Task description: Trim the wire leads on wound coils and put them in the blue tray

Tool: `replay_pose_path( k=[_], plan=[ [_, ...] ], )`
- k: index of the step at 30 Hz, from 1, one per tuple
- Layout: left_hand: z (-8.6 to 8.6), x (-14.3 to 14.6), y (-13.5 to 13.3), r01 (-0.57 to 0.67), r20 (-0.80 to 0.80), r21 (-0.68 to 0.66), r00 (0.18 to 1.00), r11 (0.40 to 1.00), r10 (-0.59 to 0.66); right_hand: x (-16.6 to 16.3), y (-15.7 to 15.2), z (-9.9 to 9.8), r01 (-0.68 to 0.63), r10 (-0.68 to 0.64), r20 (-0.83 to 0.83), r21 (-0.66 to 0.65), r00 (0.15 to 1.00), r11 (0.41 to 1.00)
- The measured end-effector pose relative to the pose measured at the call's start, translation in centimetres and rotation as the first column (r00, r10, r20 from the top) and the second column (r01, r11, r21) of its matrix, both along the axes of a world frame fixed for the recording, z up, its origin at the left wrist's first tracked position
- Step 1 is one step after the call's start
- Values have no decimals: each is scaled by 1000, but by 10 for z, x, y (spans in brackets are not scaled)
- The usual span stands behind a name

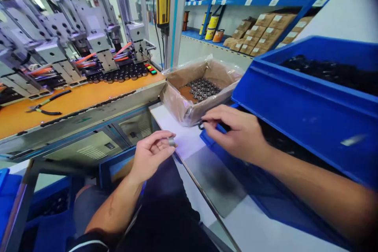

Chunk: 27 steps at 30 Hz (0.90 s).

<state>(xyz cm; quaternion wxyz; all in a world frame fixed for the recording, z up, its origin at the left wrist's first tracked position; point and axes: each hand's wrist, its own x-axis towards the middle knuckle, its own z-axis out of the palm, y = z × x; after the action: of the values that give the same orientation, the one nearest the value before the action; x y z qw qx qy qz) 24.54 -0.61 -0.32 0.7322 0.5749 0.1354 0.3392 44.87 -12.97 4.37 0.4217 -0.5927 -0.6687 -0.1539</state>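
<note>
Above the near edge of the white tabletop, my left hand (153, 151) pinches a small grey metal cylinder (171, 141) between thumb and fingertips. My right hand (238, 132) is closed at the fingertips on a small black part (201, 125), perhaps a ring; its full shape is hidden. That hand is over the front lip of the lower blue bin (211, 139), to the right of my left hand. Just beyond both hands stands a cardboard box (184, 106) lined with clear plastic, with many small metal parts (203, 88) inside.
An upper blue bin (310, 82) of black parts is stacked at the right. To the left, a machine (97, 39) stands on an orange bench (79, 106), with cutting pliers (47, 104) on it. Blue shelving (230, 3) with bins and cartons is behind.
</note>
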Motion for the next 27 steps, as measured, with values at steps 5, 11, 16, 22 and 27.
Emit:
replay_pose_path(
  k=[5,11,16,22,27],
  plan=[
    [-3,4,-7,59,27,95,998,994,-62,-38,-11,-10,-157,156,-96,0,983,988],
    [7,10,-7,58,1,297,998,953,-61,-40,-16,-11,-164,166,-63,35,984,986],
    [9,12,-4,134,36,242,988,961,-147,-36,-13,-15,-158,159,-101,18,982,987],
    [10,16,-6,131,42,167,989,977,-140,-34,-14,-14,-132,131,-138,-4,982,991],
    [9,18,-6,200,37,49,979,979,-201,-33,-12,-13,-151,151,-138,9,979,988]
  ],
)
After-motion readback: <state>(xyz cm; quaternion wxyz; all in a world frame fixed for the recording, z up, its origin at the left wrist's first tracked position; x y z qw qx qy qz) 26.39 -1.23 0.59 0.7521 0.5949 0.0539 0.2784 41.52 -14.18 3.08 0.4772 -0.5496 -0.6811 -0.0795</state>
